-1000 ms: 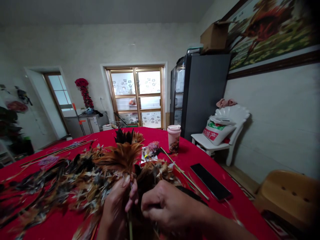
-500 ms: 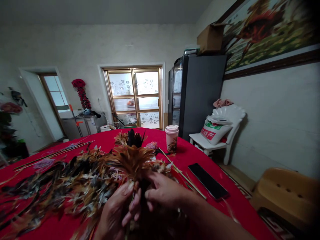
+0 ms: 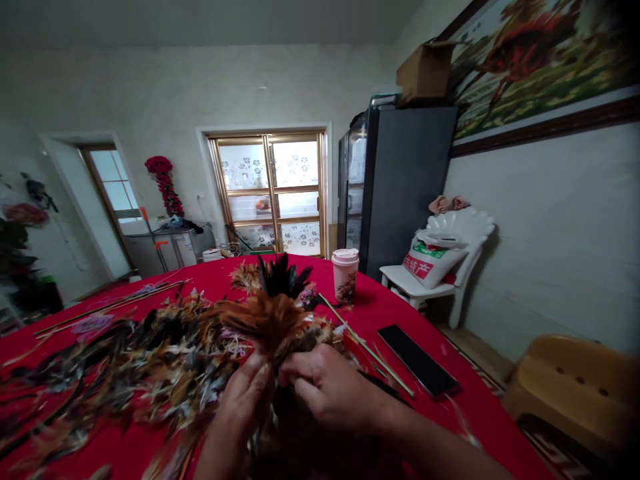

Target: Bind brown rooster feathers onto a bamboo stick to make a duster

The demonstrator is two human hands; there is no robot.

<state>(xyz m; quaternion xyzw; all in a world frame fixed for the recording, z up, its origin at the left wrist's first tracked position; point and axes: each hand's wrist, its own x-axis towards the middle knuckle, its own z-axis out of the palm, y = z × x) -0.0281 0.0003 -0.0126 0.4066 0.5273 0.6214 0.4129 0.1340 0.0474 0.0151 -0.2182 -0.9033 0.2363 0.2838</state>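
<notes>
Both my hands are at the near edge of a red tablecloth (image 3: 400, 313), close together around a bunch of brown and black rooster feathers (image 3: 265, 320). My left hand (image 3: 245, 393) grips the bunch from below. My right hand (image 3: 325, 387) pinches it from the right, its fingers pressed into the feather bases. The lower part of the bunch is hidden by my hands and dark with shadow. A large heap of loose feathers (image 3: 145, 360) spreads to the left, touching my left hand. A dark feather tuft (image 3: 283, 277) stands beyond the bunch.
Thin green sticks (image 3: 367, 347) and a black phone (image 3: 417, 360) lie to the right of my hands. A pink-lidded paper cup (image 3: 345, 275) stands beyond them. More sticks (image 3: 110, 303) lie far left. A wooden stool (image 3: 565, 387) and white chair (image 3: 430, 280) stand right of the table.
My hands have come closer together, and my right hand's spread fingers have closed onto the feather bunch. The bunch has shifted slightly, and the view has barely moved.
</notes>
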